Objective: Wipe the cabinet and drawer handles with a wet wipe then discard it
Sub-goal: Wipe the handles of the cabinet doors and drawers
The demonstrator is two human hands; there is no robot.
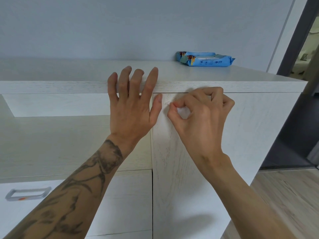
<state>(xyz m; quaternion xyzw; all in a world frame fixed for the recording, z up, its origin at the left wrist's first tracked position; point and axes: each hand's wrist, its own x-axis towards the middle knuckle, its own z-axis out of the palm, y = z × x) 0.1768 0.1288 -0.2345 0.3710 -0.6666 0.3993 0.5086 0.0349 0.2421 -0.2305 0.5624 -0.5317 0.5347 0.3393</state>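
1. We face a pale wood-grain cabinet (198, 169); its flat top (69, 71) runs across the middle of the frame under a plain light grey wall (120, 23).
2. At the lower right of the frame we see light wood flooring (284, 195), and at the right edge a dark door frame (296, 31) gives onto another room.
3. At the lower left of the frame a metal drawer handle (27, 194) sits on a white drawer front (120, 204).
4. A blue pack of wet wipes (205, 59) lies on the cabinet top, upper right of centre. It bears small printed icons and a logo, too small for us to read.
5. Our left hand (131, 104), with a tattooed forearm, is spread flat: fingers hooked over the front edge of the top, thumb lying against the door's upper left corner. It grips nothing.
6. Our right hand (198, 114) is curled closed, thumb and fingertips pinching a small wad of white wet wipe (183, 112).
7. The wipe lies inside that closed grip, pressed to the top of the cabinet door, just beside the left thumb.
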